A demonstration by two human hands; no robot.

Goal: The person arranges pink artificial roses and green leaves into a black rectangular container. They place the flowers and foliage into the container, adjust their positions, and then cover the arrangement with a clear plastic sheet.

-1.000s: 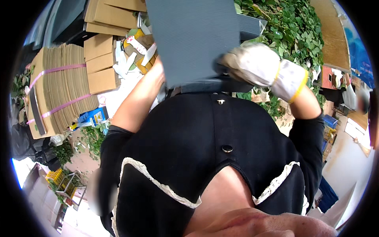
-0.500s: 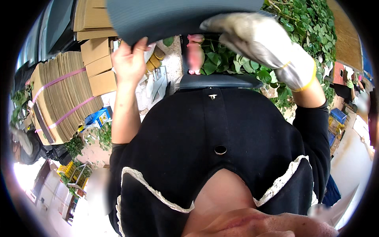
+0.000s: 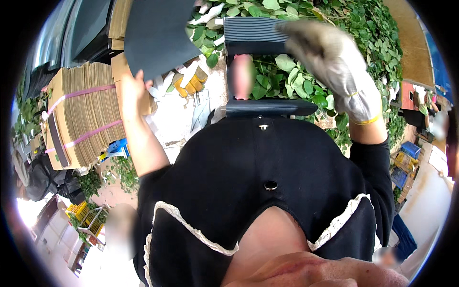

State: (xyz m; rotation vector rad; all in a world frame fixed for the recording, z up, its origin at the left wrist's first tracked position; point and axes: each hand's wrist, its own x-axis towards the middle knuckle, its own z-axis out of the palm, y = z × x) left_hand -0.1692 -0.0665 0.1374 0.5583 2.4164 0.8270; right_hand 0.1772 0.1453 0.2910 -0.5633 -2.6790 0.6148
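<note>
**A:** Where's the sheet?

**B:** The dark sheet [image 3: 155, 33] is up at the far left, tilted, with its top running out of the picture. Your left hand [image 3: 130, 91] holds it by the near lower edge. The fingers are behind the sheet, so you can't tell how tightly they curl.

**A:** And your other hand?

**B:** Your right hand [image 3: 334, 67], in a pale glove [image 3: 351, 86] with a yellow cuff, is at the far right. Its fingers are spread loosely and reach to the right end of the ribbed dark tray [image 3: 253, 36]. It's blurred, so you can't tell whether they grip it.

**A:** What lies around them?

**B:** Just near of the ribbed tray sits a dark bar [image 3: 267, 107], right against your black top [image 3: 267, 191]. Green leaves [image 3: 296, 81] fill the gap between the two and spread far and right. To the left, beside your left forearm, stands a stack of flat cardboard [image 3: 88, 115] bound with pink straps [image 3: 81, 93]. White and yellow scraps [image 3: 189, 81] lie on the ground between the stack and the tray.

**A:** Anything in the way?

**B:** Your own chest hides everything near. The sheet covers more cardboard [image 3: 119, 19] behind it. Blue crates [image 3: 406, 158] sit at the right edge.
</note>
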